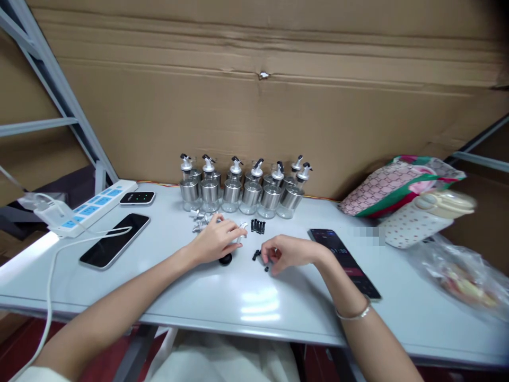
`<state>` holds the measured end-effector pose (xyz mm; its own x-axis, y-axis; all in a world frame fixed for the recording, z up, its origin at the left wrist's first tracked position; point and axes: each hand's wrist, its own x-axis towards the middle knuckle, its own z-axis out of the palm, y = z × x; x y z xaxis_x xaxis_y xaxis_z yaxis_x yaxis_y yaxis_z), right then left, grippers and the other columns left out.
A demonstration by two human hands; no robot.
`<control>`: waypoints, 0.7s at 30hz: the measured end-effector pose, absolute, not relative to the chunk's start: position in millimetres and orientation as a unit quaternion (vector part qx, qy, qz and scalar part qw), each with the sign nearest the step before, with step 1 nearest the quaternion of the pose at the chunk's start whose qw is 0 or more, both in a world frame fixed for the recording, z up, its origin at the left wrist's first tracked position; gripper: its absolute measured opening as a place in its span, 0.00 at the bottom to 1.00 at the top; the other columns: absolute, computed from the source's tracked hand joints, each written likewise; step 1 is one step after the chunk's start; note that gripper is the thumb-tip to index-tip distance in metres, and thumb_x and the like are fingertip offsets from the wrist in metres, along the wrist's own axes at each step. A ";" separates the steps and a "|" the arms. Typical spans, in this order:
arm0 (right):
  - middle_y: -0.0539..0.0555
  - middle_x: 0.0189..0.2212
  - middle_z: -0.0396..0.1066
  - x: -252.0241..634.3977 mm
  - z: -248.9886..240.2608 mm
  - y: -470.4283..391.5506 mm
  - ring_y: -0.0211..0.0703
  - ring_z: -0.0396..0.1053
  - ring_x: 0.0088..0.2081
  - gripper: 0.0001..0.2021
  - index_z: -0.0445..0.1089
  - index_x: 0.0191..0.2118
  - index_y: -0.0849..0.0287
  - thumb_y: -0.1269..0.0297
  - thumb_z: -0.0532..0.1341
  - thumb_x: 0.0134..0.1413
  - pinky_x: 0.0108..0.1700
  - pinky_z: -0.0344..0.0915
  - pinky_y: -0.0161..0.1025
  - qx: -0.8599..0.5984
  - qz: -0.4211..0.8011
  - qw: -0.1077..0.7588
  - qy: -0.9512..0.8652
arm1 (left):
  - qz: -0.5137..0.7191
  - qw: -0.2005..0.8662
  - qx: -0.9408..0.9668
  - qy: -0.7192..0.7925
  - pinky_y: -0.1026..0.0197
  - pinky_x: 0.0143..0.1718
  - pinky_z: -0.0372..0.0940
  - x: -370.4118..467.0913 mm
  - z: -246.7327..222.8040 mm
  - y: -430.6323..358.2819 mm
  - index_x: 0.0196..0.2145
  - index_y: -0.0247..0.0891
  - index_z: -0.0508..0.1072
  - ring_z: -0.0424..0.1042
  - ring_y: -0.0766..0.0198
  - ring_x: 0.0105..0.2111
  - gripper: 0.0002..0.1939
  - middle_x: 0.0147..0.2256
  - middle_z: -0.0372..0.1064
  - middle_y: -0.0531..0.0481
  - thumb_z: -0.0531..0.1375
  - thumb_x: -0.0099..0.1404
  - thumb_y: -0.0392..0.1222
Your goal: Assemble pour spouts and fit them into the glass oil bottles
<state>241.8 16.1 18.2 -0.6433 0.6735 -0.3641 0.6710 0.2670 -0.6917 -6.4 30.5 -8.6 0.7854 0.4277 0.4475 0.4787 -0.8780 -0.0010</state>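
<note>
My left hand (218,239) is closed around a silver spout (243,227), near the middle of the table. Just below it lies a round black cap (225,259). To the right, my right hand (278,253) has its fingers curled low over small black pieces (256,255); whether something is between the fingertips is hidden. A row of short black pieces (258,226) lies behind that hand. More silver spout parts (199,220) are scattered behind my left hand. Glass bottles with steel sleeves (251,197) and silver spouts with black tips stand at the back.
On the left are a white power strip (95,208), a small black-faced device (137,198) and a phone (114,241) with a cable. On the right lie another phone (345,263), a dotted bottle (413,222), a patterned bag (382,191) and a plastic bag (465,276). Cardboard (262,122) stands behind.
</note>
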 end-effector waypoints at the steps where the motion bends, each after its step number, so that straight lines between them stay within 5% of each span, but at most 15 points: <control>1: 0.43 0.19 0.61 238.9 17.0 15.6 0.31 0.57 0.22 0.08 0.72 0.28 0.61 0.76 0.67 0.36 0.25 0.54 0.29 -0.422 0.436 -0.005 -0.795 | -0.221 0.058 -0.944 -0.238 0.56 0.48 0.50 -6.4 -8.7 30.4 0.45 0.37 0.67 0.69 0.62 0.39 0.09 0.38 0.71 0.48 0.52 0.69 0.40; 7: 0.44 0.19 0.65 236.7 17.2 16.0 0.31 0.59 0.22 0.03 0.73 0.27 0.61 0.73 0.65 0.41 0.26 0.56 0.30 -0.396 0.466 0.034 -0.791 | -0.226 0.070 -0.944 -0.228 0.55 0.49 0.49 -8.4 -6.9 29.9 0.46 0.38 0.67 0.70 0.63 0.38 0.09 0.39 0.72 0.48 0.52 0.70 0.40; 13: 0.53 0.29 0.75 232.8 20.4 15.9 0.37 0.71 0.28 0.09 0.68 0.28 0.61 0.64 0.67 0.42 0.33 0.67 0.36 -0.393 0.526 0.262 -0.707 | -0.228 0.085 -0.948 -0.207 0.54 0.49 0.49 -8.1 -1.7 27.3 0.47 0.37 0.66 0.70 0.62 0.38 0.11 0.40 0.72 0.47 0.50 0.71 0.40; 18: 0.49 0.20 0.71 223.8 14.4 19.1 0.36 0.67 0.23 0.11 0.71 0.29 0.61 0.60 0.69 0.41 0.29 0.65 0.35 -0.406 0.489 0.382 -0.670 | -0.213 0.085 -0.953 -0.198 0.54 0.48 0.49 -5.7 -2.1 25.3 0.48 0.39 0.66 0.70 0.63 0.39 0.12 0.40 0.73 0.46 0.48 0.71 0.41; 21: 0.51 0.25 0.73 221.4 12.5 21.2 0.36 0.67 0.25 0.12 0.76 0.32 0.61 0.59 0.69 0.40 0.31 0.66 0.37 -0.406 0.464 0.420 -0.666 | -0.219 0.089 -0.953 -0.192 0.54 0.49 0.49 -5.2 -2.4 24.4 0.48 0.39 0.66 0.70 0.63 0.39 0.11 0.40 0.73 0.47 0.48 0.71 0.40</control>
